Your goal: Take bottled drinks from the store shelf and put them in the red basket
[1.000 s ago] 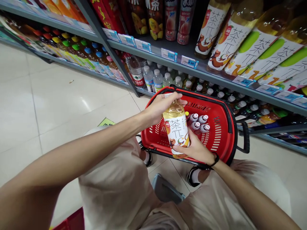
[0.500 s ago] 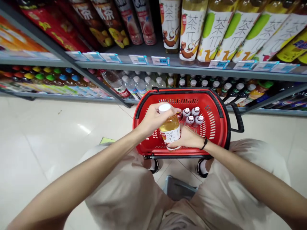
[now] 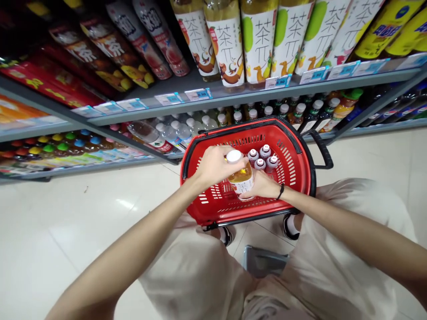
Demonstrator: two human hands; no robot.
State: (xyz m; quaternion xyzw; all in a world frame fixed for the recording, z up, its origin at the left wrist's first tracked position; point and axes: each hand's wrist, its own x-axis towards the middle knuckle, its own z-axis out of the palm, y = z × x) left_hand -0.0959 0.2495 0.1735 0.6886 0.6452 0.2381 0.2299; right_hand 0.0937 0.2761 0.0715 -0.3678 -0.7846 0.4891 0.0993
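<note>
since the frame a second ago, our tea bottle [image 3: 241, 186] has come away from over the near rim of the red basket [image 3: 273, 138], and its white cap [image 3: 234, 156] now shows. it appears inside the rim, beside four small bottles [image 3: 260, 165]. our left hand [image 3: 215, 164] curls round the neck, our right hand [image 3: 262, 184] round the label, both closed on it. we judge the lowering unfinished; whether its base rests on anything, we cannot tell.

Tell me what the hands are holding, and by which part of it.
Both hold one bottle of amber drink: the left hand at its top, just below the white cap; the right hand lower down, around the label.
</note>
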